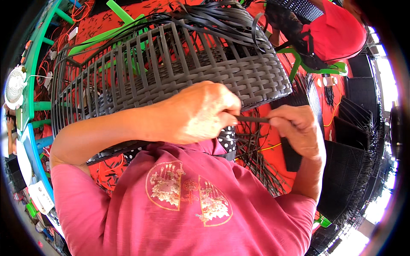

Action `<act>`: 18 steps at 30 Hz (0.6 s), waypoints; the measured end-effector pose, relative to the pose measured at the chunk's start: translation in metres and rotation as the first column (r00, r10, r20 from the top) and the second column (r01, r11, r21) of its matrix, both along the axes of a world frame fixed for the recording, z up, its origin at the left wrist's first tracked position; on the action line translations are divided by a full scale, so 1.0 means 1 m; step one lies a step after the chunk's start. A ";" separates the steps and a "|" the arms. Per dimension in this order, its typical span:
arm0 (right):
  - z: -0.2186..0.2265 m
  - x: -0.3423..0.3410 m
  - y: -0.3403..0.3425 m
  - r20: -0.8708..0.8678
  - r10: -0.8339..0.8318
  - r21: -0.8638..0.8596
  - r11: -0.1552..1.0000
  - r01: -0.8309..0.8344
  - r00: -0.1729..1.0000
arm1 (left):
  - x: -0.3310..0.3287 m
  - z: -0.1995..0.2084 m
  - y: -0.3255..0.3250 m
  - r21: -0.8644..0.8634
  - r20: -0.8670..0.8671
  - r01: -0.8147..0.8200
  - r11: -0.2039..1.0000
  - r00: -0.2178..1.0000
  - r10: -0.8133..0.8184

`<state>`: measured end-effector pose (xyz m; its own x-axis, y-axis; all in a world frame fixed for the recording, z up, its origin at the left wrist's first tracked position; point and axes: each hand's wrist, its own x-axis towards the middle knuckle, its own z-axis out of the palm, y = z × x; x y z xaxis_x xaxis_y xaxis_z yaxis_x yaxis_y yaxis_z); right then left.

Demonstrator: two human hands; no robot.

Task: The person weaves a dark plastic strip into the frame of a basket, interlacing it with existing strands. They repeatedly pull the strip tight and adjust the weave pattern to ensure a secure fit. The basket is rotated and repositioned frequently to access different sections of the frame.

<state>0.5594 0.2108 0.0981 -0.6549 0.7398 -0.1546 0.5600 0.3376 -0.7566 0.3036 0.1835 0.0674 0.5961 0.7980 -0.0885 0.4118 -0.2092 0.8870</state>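
Observation:
A short length of dark plastic weaving strip (253,119) is stretched between my two hands, just in front of a woven piece. My left hand (198,112) is closed, pinching the strip's left end, with its back turned up. At the other end, the thumb and fingers of my right hand (295,126) grip the same strip. The dark grey woven piece (252,77) lies across my lap. Tight weave covers its right part, while bare upright slats (141,64) show to the left. A bundle of loose strips (213,19) rests over its far edge.
Red flooring (102,23) is littered with dark scraps. Green plastic stool parts (121,13) show beyond the woven piece. Another person in red (335,34) bends at the upper right. Black woven panels (341,170) stand at the right; a white fan (15,87) is at the left.

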 end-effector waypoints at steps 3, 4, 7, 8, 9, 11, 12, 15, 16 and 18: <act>-0.004 0.010 0.007 -0.022 -0.014 0.109 0.994 0.016 1.000 | -0.012 0.000 -0.001 -0.074 -0.056 -0.056 0.996 0.997 0.052; -0.008 0.003 0.004 -0.011 0.002 0.176 0.984 0.000 1.000 | -0.013 0.000 -0.001 -0.111 -0.076 -0.082 0.990 0.994 0.074; -0.016 -0.029 -0.006 -0.072 0.133 0.235 0.965 -0.112 0.989 | 0.001 -0.004 -0.003 -0.077 0.005 -0.054 0.996 0.999 0.054; -0.019 -0.035 -0.009 -0.105 0.151 0.236 0.964 -0.123 0.983 | 0.003 -0.004 -0.002 -0.064 0.013 -0.030 0.997 0.999 0.031; -0.023 -0.036 -0.009 -0.118 0.185 0.286 0.947 -0.145 0.976 | 0.004 -0.007 -0.002 -0.091 0.070 -0.004 0.996 0.997 0.010; -0.013 -0.027 -0.003 -0.033 0.160 0.270 0.952 -0.145 0.987 | -0.005 -0.006 -0.002 -0.082 0.031 -0.006 0.997 0.999 0.009; -0.006 -0.020 0.002 0.009 0.147 0.262 0.954 -0.145 0.989 | -0.009 -0.005 -0.002 -0.077 0.011 -0.007 0.997 1.000 0.008; -0.005 -0.022 0.002 0.018 0.140 0.313 0.939 -0.139 0.990 | -0.013 -0.002 0.000 -0.214 -0.038 -0.056 0.975 0.998 0.049; -0.007 -0.029 -0.002 0.005 0.132 0.354 0.927 -0.125 0.991 | -0.009 -0.003 0.001 -0.224 0.022 -0.035 0.974 0.999 0.041; -0.022 -0.040 -0.004 -0.144 0.222 0.380 0.912 -0.153 0.964 | 0.000 -0.007 0.001 -0.237 0.141 0.005 0.971 0.990 0.029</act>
